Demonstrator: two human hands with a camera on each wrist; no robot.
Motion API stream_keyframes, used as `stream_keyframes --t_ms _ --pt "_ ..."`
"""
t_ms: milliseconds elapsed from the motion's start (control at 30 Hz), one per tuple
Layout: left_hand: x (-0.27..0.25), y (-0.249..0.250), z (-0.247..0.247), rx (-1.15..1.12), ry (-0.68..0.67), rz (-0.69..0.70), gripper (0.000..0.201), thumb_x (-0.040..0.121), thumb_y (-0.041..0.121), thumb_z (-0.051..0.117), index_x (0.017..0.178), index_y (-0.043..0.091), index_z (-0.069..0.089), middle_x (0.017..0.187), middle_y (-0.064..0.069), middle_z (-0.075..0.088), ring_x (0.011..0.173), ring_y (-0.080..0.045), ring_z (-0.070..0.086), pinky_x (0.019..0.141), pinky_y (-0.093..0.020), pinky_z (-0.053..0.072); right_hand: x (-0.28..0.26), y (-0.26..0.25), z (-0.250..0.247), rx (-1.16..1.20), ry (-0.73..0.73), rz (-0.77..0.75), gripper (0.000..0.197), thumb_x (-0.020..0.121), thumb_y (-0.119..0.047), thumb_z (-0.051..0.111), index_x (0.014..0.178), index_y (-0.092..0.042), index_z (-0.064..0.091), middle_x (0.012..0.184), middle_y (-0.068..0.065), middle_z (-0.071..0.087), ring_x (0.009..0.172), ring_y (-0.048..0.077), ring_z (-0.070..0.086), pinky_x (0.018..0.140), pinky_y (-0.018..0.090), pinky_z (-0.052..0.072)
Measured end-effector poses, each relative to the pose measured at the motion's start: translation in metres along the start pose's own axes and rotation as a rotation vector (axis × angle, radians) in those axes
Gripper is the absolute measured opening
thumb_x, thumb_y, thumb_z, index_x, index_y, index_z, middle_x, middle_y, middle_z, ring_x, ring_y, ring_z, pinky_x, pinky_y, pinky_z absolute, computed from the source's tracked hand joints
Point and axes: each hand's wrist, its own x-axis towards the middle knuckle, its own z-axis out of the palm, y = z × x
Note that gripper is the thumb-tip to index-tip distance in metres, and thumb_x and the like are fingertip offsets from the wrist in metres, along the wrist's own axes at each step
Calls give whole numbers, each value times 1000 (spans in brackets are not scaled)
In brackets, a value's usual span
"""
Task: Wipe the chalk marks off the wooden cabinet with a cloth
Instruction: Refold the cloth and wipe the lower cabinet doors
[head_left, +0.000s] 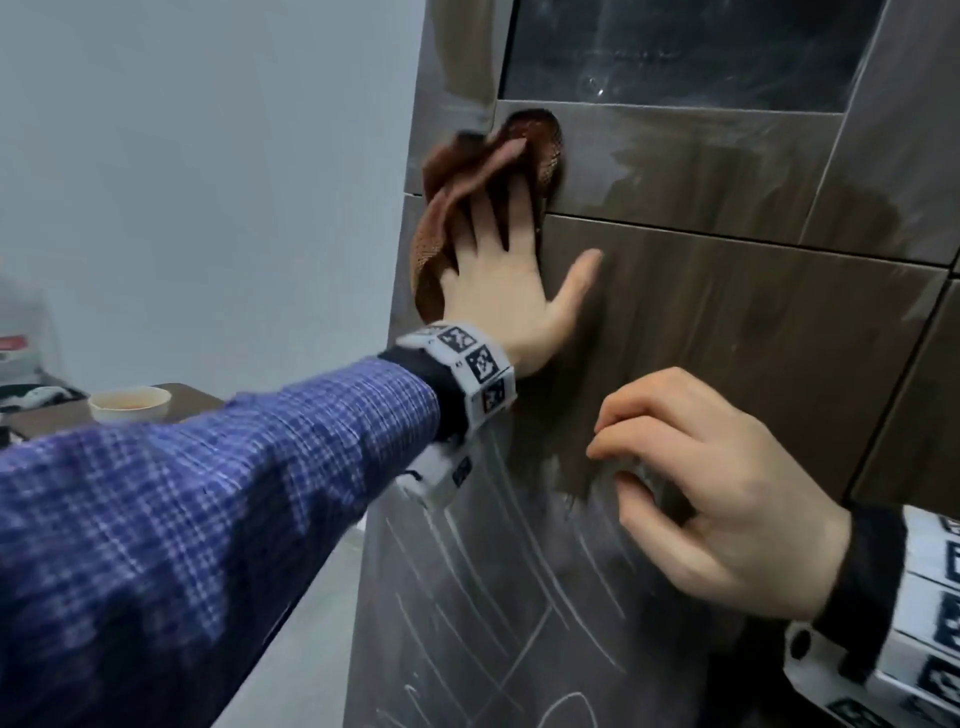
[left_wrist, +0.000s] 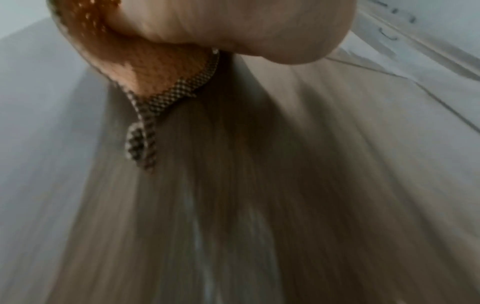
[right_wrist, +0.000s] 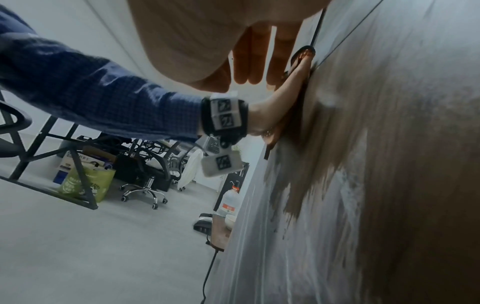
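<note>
The dark wooden cabinet (head_left: 727, 322) fills the right of the head view. White chalk marks (head_left: 467, 597) cover its lower panel, while the upper panels look dark and damp. My left hand (head_left: 511, 270) lies flat with spread fingers and presses a brown cloth (head_left: 452, 208) against the cabinet's left edge, near a panel seam. The cloth bunches over my fingertips. In the left wrist view the cloth (left_wrist: 155, 70) hangs under my palm (left_wrist: 233, 26). My right hand (head_left: 717, 499) hovers in front of the chalked panel, fingers loosely curled and holding nothing.
A glass panel (head_left: 675, 52) sits above the wiped strip. Left of the cabinet a paper cup (head_left: 130, 404) stands on a low table. Office chairs (right_wrist: 145, 174), a green bag (right_wrist: 85, 183) and a bottle (right_wrist: 230, 199) stand on the grey floor behind.
</note>
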Motion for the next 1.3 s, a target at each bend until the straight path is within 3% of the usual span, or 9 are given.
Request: stream_keyframes --t_ms 133,267,567,733,900,1000,1100,1200,1300 --pt "-73 -31 34 90 -63 30 104 85 80 21 159 14 -11 166 -21 -5 152 -41 -1 122 -55 0 -13 -2 5 16 -25 38 16 78 0 65 93 -4 70 101 6 61 92 24 59 78 32 48" --pt "-118 -65 43 230 -309 -6 105 81 80 9 158 10 -5 153 -27 28 134 -44 34 105 -52 37 -25 4 19 -38 -117 34 18 78 -4 66 95 -6 69 103 6 60 94 25 58 78 34 49" --pt "-56 -74 27 80 -5 99 101 86 77 26 160 13 1 164 -25 6 150 -45 6 122 -57 8 12 31 41 -570 -322 305 74 83 -42 50 148 -6 44 162 16 24 152 33 13 122 54 13" --pt "-104 -90 39 163 -180 186 95 87 75 25 157 12 21 143 -28 46 122 -49 48 99 -55 46 7 35 46 -661 -386 284 81 86 -51 47 153 -6 34 164 18 14 153 35 7 122 55 10" --pt "-17 -56 17 20 64 154 91 90 72 31 161 20 9 165 -20 11 152 -41 9 121 -55 8 6 34 49 -696 -376 285 83 87 -56 44 152 -5 34 164 19 14 153 36 6 121 56 10" --pt "-84 -69 45 69 -66 211 98 86 73 39 161 24 -1 166 -22 -2 153 -43 -2 120 -53 -6 6 37 44 -674 -358 277 81 87 -55 44 152 -6 36 164 18 16 153 35 8 122 55 10" --pt "-200 -99 71 99 -423 244 82 89 74 35 149 18 37 143 -21 46 132 -42 48 114 -50 34 4 37 43 -667 -361 257 79 88 -55 41 152 -8 37 164 17 16 153 34 8 122 55 11" --pt "-219 -110 73 128 -448 195 67 93 72 28 105 17 64 80 -9 64 70 -32 66 67 -41 59 4 37 43 -664 -356 237 78 90 -56 39 152 -8 37 164 17 16 153 34 7 122 55 10" --pt "-143 -101 60 69 -148 270 77 93 68 32 147 15 44 123 -23 64 107 -40 65 100 -45 48 1 38 45 -658 -325 232 78 90 -56 37 151 -7 39 163 18 17 153 35 9 122 56 11"
